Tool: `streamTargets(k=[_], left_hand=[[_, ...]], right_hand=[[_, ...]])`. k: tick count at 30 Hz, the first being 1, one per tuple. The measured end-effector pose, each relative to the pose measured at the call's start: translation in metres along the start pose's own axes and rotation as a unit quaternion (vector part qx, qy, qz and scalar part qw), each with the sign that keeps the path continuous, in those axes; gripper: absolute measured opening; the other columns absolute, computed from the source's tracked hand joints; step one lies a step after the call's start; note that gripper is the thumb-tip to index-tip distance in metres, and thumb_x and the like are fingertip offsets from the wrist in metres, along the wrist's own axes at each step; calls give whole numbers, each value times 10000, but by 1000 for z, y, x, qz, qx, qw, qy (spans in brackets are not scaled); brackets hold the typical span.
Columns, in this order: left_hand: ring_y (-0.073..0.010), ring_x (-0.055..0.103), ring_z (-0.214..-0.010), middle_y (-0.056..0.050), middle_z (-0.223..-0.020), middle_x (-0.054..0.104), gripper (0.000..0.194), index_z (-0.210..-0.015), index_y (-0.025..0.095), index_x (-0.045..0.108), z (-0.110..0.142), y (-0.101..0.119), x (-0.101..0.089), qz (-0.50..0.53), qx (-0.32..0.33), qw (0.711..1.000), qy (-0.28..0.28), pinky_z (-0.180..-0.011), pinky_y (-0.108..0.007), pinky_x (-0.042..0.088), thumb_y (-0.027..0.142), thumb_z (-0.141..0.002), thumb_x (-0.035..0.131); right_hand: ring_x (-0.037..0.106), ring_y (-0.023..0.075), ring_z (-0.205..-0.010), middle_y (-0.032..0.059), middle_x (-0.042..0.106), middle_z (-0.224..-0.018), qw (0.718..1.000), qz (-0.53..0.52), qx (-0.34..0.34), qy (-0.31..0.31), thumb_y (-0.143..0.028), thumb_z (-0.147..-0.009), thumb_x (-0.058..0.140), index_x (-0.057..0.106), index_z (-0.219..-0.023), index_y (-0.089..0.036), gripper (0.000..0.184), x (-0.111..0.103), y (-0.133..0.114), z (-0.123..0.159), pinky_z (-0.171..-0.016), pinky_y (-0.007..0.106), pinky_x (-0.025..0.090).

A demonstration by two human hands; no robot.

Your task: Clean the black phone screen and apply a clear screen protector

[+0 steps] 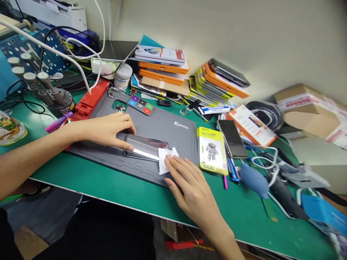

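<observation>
- While the half-open left hand (108,129) touches one end of a glossy black rectangular smartphone (146,144), the right hand (192,184), fingers extended, rests on a squarish white sheet (163,160) at the other.
- Smartphone: flat on grey rectangular mat (159,122); pale reflected streak across glass.

A head-worn camera is looking forward and down from nearby over the left hand (111,129), right hand (191,184) and green table (116,186), facing the wall (230,29).
</observation>
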State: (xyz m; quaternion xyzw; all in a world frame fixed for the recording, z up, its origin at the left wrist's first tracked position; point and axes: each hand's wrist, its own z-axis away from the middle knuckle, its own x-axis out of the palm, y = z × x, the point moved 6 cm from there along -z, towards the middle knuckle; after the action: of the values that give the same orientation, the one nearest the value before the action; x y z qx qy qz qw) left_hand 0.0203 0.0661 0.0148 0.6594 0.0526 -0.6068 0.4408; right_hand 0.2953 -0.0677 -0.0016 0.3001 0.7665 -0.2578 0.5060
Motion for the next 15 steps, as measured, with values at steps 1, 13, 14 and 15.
streamTargets(k=[1,13,14,15], left_hand=[[-308,564,-1371,-108,-1430,660,699,-1348,220,711,0,0,0,1,0,1000,0,-1225,-374,352,811,-986,621],[-262,587,-1193,-86,-1176,729,645,-1140,198,721,-11,2,-3,20,-9,999,46,-1181,-411,386,605,-1138,220],[-261,588,-1183,-86,-1169,729,646,-1129,198,720,-12,2,-2,19,-8,999,47,-1174,-409,389,611,-1136,223],[-259,589,-1172,-85,-1161,729,649,-1117,197,720,-12,3,-2,19,-8,999,47,-1167,-406,391,617,-1134,226]], right_hand=[[651,342,-1506,162,707,-1592,1000,1,8,-4,-196,-1126,634,486,-1719,-166,612,1,1,-2,-1270,625,548],[437,336,-1690,178,469,-1803,993,-27,93,-72,-418,-1210,434,323,-1810,-168,659,21,21,-32,-1384,657,393],[416,325,-1702,169,443,-1819,993,-28,91,-72,-404,-1211,436,256,-1832,-191,681,20,17,-26,-1383,651,398],[403,314,-1708,158,424,-1830,993,-28,87,-71,-387,-1210,442,186,-1847,-218,707,19,12,-20,-1380,646,404]])
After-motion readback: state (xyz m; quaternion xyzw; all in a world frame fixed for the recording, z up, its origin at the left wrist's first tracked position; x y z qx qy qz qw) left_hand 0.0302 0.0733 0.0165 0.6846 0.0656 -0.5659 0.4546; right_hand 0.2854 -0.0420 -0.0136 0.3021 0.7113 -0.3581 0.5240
